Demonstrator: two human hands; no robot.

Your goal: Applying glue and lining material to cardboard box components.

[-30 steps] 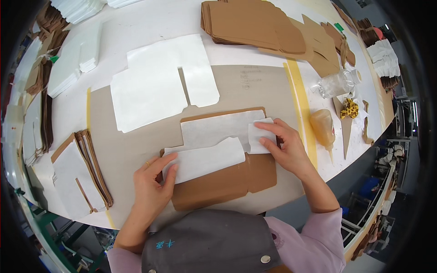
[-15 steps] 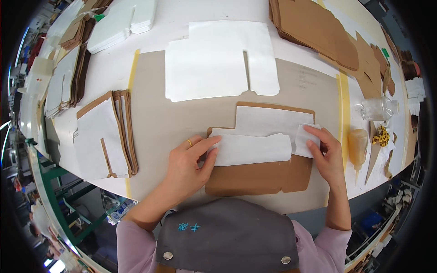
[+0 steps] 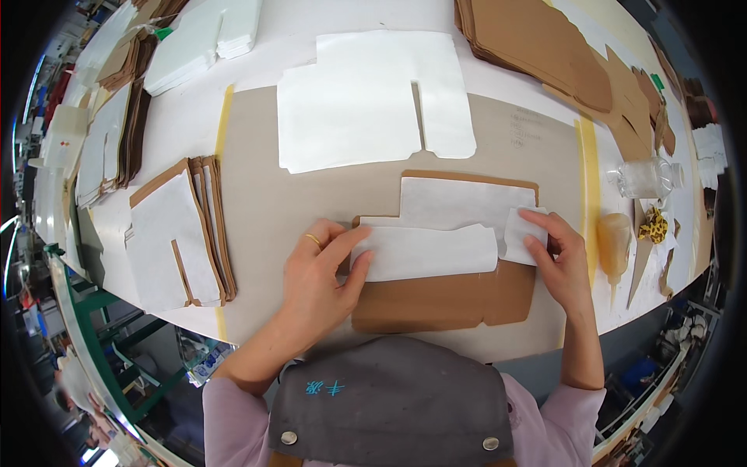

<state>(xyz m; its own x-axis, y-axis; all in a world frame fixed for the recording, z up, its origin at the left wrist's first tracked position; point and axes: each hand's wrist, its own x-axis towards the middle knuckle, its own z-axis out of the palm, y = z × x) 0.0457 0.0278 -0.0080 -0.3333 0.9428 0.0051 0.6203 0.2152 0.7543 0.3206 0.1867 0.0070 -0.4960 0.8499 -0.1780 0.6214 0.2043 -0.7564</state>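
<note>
A brown panel [image 3: 436, 302], notched at its lower edge, lies flat in front of me. On its upper part rests a white lining sheet [image 3: 467, 201] whose near portion is folded back into a wide flap [image 3: 432, 253] and a smaller flap [image 3: 523, 233] at the right. My left hand [image 3: 327, 268] pinches the wide flap's left end between thumb and fingers. The smaller flap's right edge is pinched by my right hand [image 3: 559, 257]. Brown surface shows bare below the flaps. Beyond the panel lies a larger white slotted sheet [image 3: 354, 109].
Lined brown panels [image 3: 175, 237] are stacked at left, with white sheets [image 3: 183, 58] behind. Brown pieces [image 3: 537, 50] pile up at the far right. A clear bottle [image 3: 646, 179], an amber squeeze bottle [image 3: 613, 247] and a yellow-black scrunchie [image 3: 652, 226] lie by the right edge.
Both hands keep their pinch on the flaps. The left hand and the wide flap's left end have shifted slightly left. The whole view has moved a little.
</note>
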